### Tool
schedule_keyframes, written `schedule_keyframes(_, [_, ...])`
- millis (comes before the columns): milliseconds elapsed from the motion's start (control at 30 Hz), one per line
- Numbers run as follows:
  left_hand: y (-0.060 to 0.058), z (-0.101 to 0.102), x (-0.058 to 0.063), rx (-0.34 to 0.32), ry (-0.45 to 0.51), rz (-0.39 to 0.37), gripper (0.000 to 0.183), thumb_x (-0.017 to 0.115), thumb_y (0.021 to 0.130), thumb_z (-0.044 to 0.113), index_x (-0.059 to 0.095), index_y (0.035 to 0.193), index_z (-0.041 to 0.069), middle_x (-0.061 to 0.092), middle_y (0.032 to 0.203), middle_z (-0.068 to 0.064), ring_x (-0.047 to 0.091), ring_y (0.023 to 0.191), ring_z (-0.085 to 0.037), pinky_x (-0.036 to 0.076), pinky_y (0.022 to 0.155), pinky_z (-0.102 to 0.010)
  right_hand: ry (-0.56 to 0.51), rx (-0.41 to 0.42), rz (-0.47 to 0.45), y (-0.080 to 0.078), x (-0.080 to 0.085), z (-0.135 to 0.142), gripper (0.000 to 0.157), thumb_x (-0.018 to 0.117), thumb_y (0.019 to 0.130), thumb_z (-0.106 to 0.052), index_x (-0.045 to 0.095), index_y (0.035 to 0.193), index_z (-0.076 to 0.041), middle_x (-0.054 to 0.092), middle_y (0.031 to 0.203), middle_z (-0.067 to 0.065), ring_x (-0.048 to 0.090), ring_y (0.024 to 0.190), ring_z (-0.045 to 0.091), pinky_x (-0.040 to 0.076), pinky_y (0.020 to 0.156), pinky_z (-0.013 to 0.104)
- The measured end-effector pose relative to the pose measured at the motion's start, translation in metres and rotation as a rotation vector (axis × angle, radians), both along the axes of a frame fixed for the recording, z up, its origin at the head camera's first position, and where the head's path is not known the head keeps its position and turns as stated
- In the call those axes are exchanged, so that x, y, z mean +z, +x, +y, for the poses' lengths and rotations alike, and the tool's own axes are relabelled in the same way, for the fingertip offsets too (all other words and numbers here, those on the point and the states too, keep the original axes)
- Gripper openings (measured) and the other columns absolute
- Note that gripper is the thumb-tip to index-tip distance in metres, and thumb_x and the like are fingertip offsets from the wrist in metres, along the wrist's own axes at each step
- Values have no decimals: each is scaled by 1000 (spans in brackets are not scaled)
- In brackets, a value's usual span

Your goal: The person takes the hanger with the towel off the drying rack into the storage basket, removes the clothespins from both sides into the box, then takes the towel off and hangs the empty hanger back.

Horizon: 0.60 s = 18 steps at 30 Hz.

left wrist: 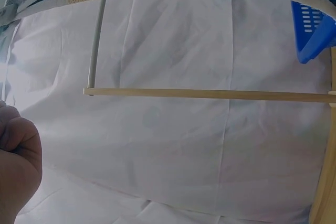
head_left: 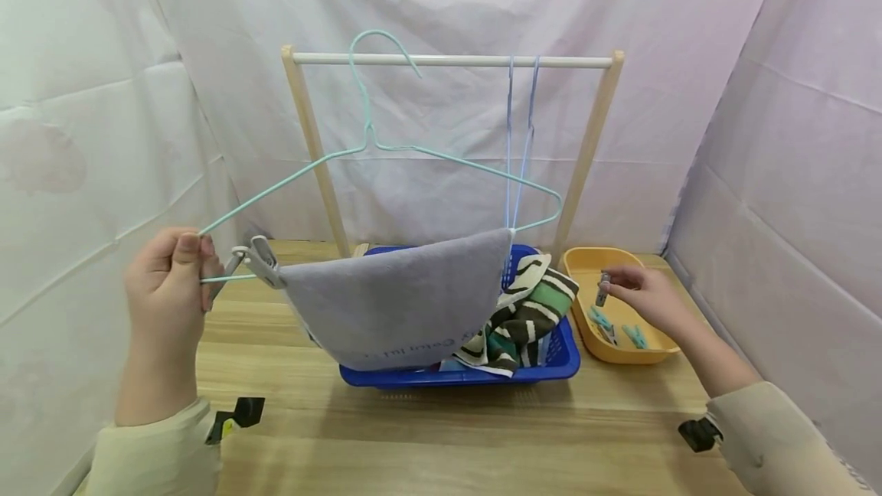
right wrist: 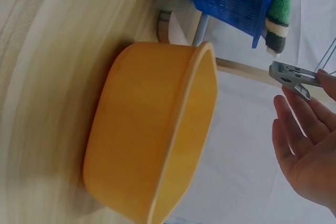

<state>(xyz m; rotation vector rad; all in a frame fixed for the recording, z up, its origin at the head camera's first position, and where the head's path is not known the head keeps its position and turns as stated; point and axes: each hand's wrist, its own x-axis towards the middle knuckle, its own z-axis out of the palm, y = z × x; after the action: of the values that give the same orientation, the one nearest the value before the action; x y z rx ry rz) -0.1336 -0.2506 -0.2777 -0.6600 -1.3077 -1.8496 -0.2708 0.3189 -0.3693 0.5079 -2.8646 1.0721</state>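
My left hand (head_left: 168,274) grips the left end of a mint-green wire hanger (head_left: 475,164), held up in front of the rack. Over the hanger's lower bar hangs a grey towel (head_left: 400,301), with a grey clothespin (head_left: 265,260) clamped at its left top corner. On the right, my right hand (head_left: 648,293) pinches another grey clothespin (right wrist: 294,74) between thumb and fingers, above the yellow basin (right wrist: 142,124). Several clothespins (head_left: 634,337), mint-green among them, lie inside that basin. The left wrist view catches only part of the left hand.
Behind the hanger stands a rack with a white rail (head_left: 448,60) and wooden legs. Two blue hangers (head_left: 510,136) hang from its right part. A blue basket (head_left: 561,358) sits below, with a striped brown, green and white cloth (head_left: 534,316) draped over its right side.
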Motion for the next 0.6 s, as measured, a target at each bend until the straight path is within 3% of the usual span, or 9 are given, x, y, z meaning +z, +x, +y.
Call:
schedule_keyframes(167, [-1, 6, -1, 67, -38, -32, 31, 54, 97, 1, 47, 74, -18, 42, 50, -7, 31, 34, -10, 18, 31, -19, 52, 7, -36, -1, -6, 8, 47, 61, 99, -29, 56, 128, 6, 66, 111, 21, 61, 104, 40, 53, 83, 52])
schedule_keyframes(600, [-5, 19, 0, 75, -111, -25, 29, 53, 98, 2, 48, 75, -15, 43, 51, -5, 32, 34, -9, 17, 30, -21, 200, 42, -139, -2, -18, 24, 43, 67, 93, -19, 58, 121, 12, 67, 103, 24, 62, 98, 43, 52, 80, 54])
